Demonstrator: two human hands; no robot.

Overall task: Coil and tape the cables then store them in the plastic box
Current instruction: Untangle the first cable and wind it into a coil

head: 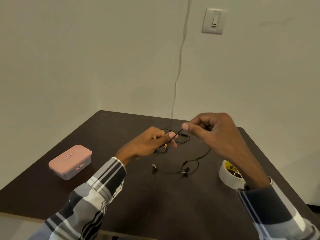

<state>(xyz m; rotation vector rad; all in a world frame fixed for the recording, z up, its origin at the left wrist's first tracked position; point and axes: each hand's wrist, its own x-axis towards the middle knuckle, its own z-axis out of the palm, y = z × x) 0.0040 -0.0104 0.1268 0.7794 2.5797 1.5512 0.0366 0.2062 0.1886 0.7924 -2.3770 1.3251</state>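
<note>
A thin black earphone cable point(194, 160) lies loose on the dark table point(155, 196), its earbuds point(185, 171) near the middle. A short stretch of it is pulled taut above the table between my left hand point(149, 142) and my right hand point(216, 134), each pinching it with thumb and fingers. A second tangled black cable point(181, 137) lies behind my hands. The plastic box point(70, 161), clear with a shut pink lid, stands at the left. A roll of white tape point(228, 175) lies under my right wrist.
The table's far corner meets a beige wall with a light switch point(213, 20) and a thin white wire point(180, 58) running down it. The table's front edge is near my sleeves.
</note>
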